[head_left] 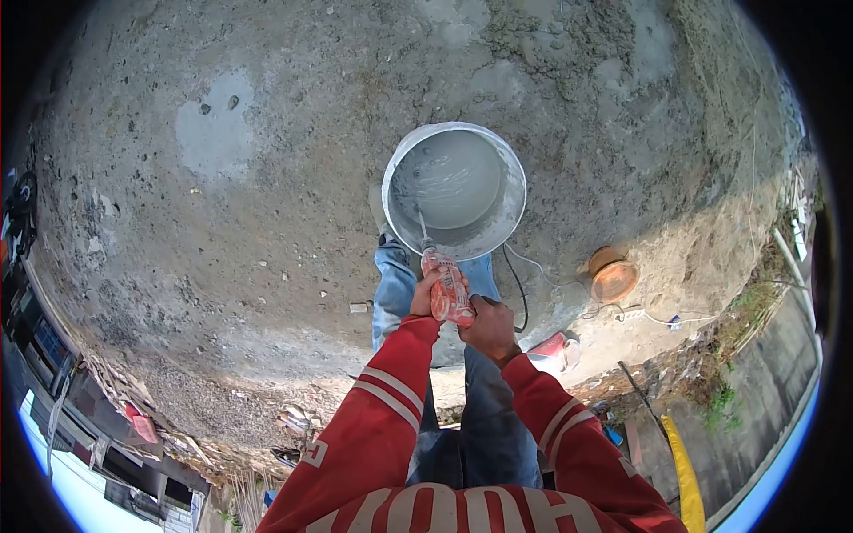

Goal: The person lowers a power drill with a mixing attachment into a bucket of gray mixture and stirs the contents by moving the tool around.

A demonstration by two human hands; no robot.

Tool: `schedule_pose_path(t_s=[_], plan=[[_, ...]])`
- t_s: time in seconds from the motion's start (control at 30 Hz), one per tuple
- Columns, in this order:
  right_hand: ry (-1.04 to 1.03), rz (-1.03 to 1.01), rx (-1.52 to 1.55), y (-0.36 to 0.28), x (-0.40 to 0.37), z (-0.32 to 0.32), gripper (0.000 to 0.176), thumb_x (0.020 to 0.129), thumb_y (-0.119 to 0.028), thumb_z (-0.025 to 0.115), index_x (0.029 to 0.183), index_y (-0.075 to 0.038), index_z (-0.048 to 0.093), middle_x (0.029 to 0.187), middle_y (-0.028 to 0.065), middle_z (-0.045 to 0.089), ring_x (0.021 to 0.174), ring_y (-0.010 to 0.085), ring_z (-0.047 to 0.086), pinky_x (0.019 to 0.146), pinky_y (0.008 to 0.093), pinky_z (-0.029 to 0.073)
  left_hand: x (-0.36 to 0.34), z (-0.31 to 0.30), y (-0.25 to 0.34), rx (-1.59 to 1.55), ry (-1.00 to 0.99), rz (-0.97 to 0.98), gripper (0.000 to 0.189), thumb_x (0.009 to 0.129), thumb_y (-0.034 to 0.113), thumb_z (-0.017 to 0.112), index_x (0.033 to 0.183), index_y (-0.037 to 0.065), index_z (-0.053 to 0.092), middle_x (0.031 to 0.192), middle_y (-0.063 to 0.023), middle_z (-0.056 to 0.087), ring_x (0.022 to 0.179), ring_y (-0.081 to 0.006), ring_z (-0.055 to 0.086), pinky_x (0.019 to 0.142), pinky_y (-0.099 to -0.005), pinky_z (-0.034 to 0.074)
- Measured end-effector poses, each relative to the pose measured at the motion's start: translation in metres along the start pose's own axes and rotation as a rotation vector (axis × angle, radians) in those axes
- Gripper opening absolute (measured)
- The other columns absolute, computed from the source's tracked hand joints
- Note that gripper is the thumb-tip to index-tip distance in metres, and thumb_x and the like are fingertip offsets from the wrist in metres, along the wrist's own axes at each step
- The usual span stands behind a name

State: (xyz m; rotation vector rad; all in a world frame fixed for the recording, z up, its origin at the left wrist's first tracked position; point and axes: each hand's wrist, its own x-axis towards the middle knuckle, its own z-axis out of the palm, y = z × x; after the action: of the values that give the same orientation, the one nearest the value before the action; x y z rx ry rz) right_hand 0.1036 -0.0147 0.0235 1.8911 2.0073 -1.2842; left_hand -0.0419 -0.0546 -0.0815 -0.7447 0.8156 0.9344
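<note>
Both of my hands are closed on a red power drill [447, 286] smeared with grey. My left hand [424, 293] wraps its left side, near the front. My right hand [491, 327] grips the handle at the rear right. A thin mixing rod [422, 220] runs from the drill into a large white bucket [517, 182]. Grey, watery mix [458, 173] inside the bucket shows swirl streaks and a few bubbles. The rod's lower end is hidden in the mix. The bucket stands on the ground just in front of my legs.
A dark cord [524, 298] trails from the drill's side toward a white power strip [633, 314] on the right. Near it sits a brown pot [613, 277]. A red and white bag [553, 353] lies behind my right leg. Wet grey patches [215, 129] mark the rough ground.
</note>
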Motion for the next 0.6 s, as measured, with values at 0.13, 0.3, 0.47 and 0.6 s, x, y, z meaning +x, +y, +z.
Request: schedule_pose_path(t_s=[0.13, 0.3, 0.47, 0.6], plan=[[-0.032, 0.014, -0.012, -0.001, -0.002, -0.003, 0.025, 0.074, -0.022, 0.080, 0.084, -0.006, 0.064, 0.079, 0.0160, 0.071, 0.072, 0.0416, 0.071, 0.066, 0.0505, 0.059, -0.001, -0.002, -0.002, -0.031, 0.004, -0.010, 0.046, 0.095, 0.030, 0.065, 0.126, -0.004, 0.055, 0.106, -0.0199, 0.067, 0.098, -0.0335, 0.069, 0.091, -0.0478, 0.058], [-0.037, 0.105, -0.031, -0.002, -0.012, -0.013, 0.024, 0.076, -0.022, 0.078, 0.085, -0.005, 0.064, 0.081, 0.0192, 0.072, 0.075, 0.0437, 0.072, 0.068, 0.0520, 0.059, 0.004, 0.005, -0.016, -0.063, -0.012, -0.060, 0.044, 0.094, 0.028, 0.067, 0.125, -0.002, 0.056, 0.106, -0.0205, 0.067, 0.097, -0.0344, 0.069, 0.089, -0.0490, 0.059], [-0.021, 0.182, -0.071, 0.020, -0.022, -0.030, 0.024, 0.077, -0.023, 0.078, 0.084, -0.004, 0.064, 0.083, 0.0221, 0.072, 0.076, 0.0454, 0.071, 0.069, 0.0528, 0.058, 0.023, 0.018, -0.043, -0.047, -0.065, -0.149, 0.038, 0.096, 0.027, 0.067, 0.122, 0.001, 0.058, 0.106, -0.0206, 0.068, 0.094, -0.0350, 0.070, 0.087, -0.0497, 0.059], [0.024, 0.170, -0.025, 0.038, -0.028, -0.036, 0.026, 0.076, -0.024, 0.079, 0.083, -0.004, 0.065, 0.080, 0.0223, 0.071, 0.076, 0.0448, 0.072, 0.069, 0.0525, 0.058, 0.032, 0.030, -0.056, -0.034, -0.071, -0.209, 0.036, 0.096, 0.027, 0.067, 0.119, 0.001, 0.058, 0.105, -0.0202, 0.068, 0.093, -0.0347, 0.071, 0.086, -0.0496, 0.060]])
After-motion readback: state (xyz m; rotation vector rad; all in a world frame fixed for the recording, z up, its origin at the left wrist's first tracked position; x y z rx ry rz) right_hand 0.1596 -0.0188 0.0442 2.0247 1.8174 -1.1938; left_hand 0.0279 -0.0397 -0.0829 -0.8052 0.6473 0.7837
